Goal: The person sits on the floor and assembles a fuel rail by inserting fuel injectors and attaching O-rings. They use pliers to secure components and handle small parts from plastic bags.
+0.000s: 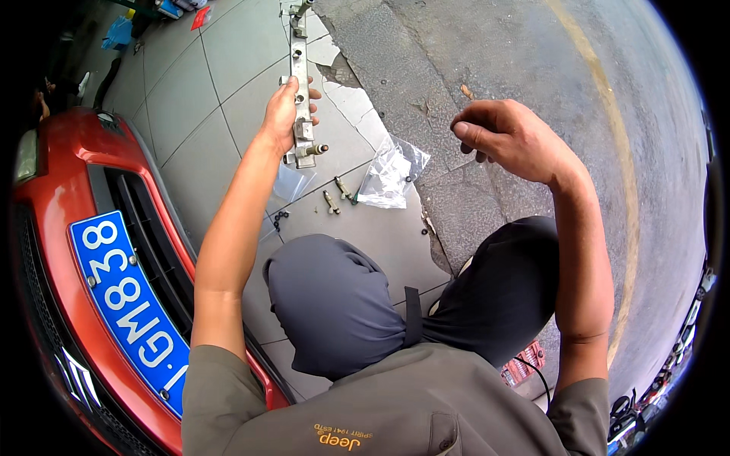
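Outdoors, crouched on a tiled pavement point(228, 68). Left hand point(285, 114) clenched around a metal fuel rail point(299, 57), held upright above the tiles, one injector point(315, 150) fitted at its lower end. Right hand point(506, 133) raised over the cracked concrete point(456, 68), fingertips pinched together; whether gripping anything, impossible to tell. On the tiles below: two loose injectors point(338, 195), a clear plastic bag point(391, 175) just beside, small black O-rings point(280, 219) near the knee. Red car bumper point(53, 228) with blue plate at left.
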A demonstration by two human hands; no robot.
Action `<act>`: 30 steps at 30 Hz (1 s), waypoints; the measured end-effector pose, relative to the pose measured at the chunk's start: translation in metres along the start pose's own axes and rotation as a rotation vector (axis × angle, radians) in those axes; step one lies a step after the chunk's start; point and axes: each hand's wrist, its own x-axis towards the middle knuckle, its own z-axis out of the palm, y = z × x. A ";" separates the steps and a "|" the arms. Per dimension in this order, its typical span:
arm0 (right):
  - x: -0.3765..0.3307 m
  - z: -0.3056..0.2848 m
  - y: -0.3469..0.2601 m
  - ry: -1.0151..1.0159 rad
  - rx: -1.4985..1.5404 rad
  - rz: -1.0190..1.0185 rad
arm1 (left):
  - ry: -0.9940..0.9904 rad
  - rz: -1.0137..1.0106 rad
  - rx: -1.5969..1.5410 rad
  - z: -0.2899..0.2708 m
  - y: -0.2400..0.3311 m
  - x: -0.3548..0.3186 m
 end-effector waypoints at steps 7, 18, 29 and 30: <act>-0.021 0.004 0.028 0.088 -0.159 0.154 | 0.074 -0.157 -0.042 -0.011 -0.098 0.057; 0.011 0.058 0.020 -0.052 -0.162 0.139 | 0.060 -0.270 0.070 -0.024 -0.143 0.086; 0.113 0.282 0.069 -0.056 -0.038 0.156 | 0.272 -0.108 1.181 -0.024 -0.124 0.065; 0.114 0.297 0.069 -0.071 -0.047 0.175 | 0.280 -0.111 1.182 -0.028 -0.118 0.060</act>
